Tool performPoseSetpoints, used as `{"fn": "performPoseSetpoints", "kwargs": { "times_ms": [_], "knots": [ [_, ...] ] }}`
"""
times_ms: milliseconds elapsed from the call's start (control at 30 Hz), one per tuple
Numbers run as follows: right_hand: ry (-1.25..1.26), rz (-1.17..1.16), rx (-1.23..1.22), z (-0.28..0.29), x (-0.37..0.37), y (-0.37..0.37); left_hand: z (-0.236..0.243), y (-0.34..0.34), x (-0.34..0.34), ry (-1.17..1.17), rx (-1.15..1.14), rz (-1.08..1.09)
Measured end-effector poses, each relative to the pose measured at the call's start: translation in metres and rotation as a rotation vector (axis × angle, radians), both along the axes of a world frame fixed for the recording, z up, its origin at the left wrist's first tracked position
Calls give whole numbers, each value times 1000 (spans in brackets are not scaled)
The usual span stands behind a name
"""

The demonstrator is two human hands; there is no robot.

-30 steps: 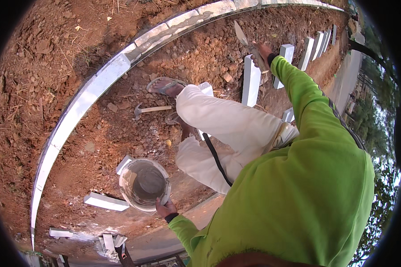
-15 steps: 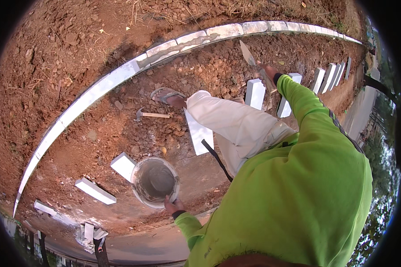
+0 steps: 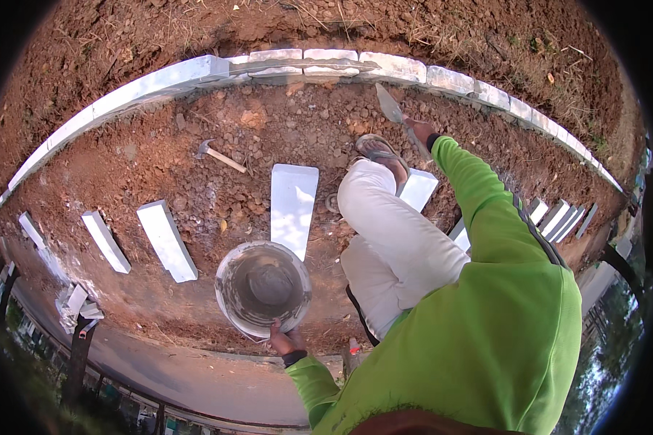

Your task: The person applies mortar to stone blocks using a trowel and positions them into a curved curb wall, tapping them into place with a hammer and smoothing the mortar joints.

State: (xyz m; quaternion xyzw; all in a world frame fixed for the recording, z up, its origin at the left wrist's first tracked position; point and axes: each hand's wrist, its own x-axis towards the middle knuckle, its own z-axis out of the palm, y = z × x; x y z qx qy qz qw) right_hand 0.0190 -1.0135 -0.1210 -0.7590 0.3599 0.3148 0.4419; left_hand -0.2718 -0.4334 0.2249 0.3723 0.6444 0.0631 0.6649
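My left hand [image 3: 286, 338] grips the near rim of a round bucket [image 3: 232, 278], whose inside is smeared with grey mortar. A mound of wet mortar [image 3: 268, 283] lies at its bottom. Farther right, my right hand [image 3: 421, 132] is closed round the handle of a pointed trowel [image 3: 389, 105]. The blade points away from me, close to the near side of a curved row of pale kerb blocks [image 3: 392, 67]. Mortar shows along the joints in the middle of this row. To the left, the kerb [image 3: 152, 78] is smoother and whiter.
Loose white blocks [image 3: 293, 206] lie spaced out on the reddish soil, several more at the right. A hammer [image 3: 225, 156] with a wooden handle rests left of my sandalled foot [image 3: 382, 151]. Tree trunks [image 3: 77, 362] and a paved road [image 3: 196, 384] lie along the near side.
I have stepped right along the kerb. The bucket has moved right with my left hand, from the left block to the one in the middle. The trowel stays in my right hand.
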Motion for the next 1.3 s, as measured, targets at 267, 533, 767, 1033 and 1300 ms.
{"fn": "performPoseSetpoints", "kwargs": {
  "times_ms": [267,533,767,1033,1300],
  "knots": [
    [-141,205,-231,-5,18,-10,-103,-87,45,179,31,-210],
    [-454,598,-695,-62,71,-70,-306,-126,182,-2,-68,-505],
    [-724,669,-834,-128,65,-119,-417,-116,251,-214,315,-849],
    [-984,699,-823,-159,60,-120,-412,-137,271,-222,827,-1203],
    [-1081,984,-370,-99,55,-33,-422,-199,292,-649,794,-1112]
  ]
}}
